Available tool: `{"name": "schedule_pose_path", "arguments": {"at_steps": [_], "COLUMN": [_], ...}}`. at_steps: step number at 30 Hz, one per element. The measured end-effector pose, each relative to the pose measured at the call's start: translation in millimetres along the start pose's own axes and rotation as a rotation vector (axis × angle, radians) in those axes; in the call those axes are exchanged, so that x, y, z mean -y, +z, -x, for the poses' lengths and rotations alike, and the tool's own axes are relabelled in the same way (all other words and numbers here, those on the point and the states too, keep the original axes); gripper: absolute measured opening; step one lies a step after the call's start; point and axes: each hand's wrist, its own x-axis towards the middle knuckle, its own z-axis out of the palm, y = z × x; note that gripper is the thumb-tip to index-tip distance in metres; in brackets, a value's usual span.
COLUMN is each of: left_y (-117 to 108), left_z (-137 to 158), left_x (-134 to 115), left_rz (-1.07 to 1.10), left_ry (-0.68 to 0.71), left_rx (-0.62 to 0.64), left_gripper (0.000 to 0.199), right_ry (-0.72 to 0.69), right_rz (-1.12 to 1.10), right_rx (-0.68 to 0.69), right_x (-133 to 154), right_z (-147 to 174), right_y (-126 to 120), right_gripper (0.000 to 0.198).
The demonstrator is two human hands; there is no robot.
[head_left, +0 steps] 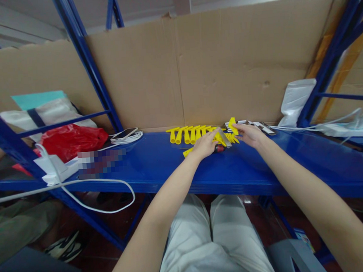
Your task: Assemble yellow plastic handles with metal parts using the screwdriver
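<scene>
My left hand (205, 146) is closed at the middle of the blue shelf, with a flat grey metal blade (224, 138) at its fingertips. Between the thumb and fingers of my right hand (248, 135) is a small yellow plastic piece (232, 126), raised just above the shelf. Behind my left hand stands a row of several yellow tube-shaped parts (187, 136). More small yellow pieces (232, 138) lie between my hands. A red and black object (219, 148), partly hidden, is beside my left hand. Another yellow part (187, 152) shows under my left wrist.
The blue shelf (158, 166) is backed by a cardboard sheet (226, 66). A phone (124, 134) rests on a coiled white cable at left, near a red bag (72, 139) and a power strip (62, 169). A white bag (297, 101) stands at right. Another person's leg (23, 226) shows at left.
</scene>
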Motion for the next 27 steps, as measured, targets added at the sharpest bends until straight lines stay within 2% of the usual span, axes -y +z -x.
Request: {"name": "schedule_pose_path", "arguments": {"at_steps": [6, 12, 17, 27], "left_y": [3, 5, 2, 3], "left_z": [-1, -1, 0, 0], "left_x": [2, 3, 0, 2], "left_rz": [0.034, 0.043, 0.040, 0.048], "left_ry": [-0.003, 0.000, -0.019, 0.028], "left_rx": [-0.006, -0.021, -0.013, -0.031], "left_gripper": [0.059, 0.058, 0.058, 0.049], "right_ry": [-0.027, -0.004, -0.023, 0.000], "right_rz": [0.112, 0.079, 0.086, 0.040], "right_rx": [0.033, 0.051, 0.072, -0.082], "right_x": [-4, -7, -10, -11], "right_z": [4, 9, 10, 1], "right_y": [11, 19, 23, 16], "right_gripper": [0.024, 0.018, 0.021, 0.018]}}
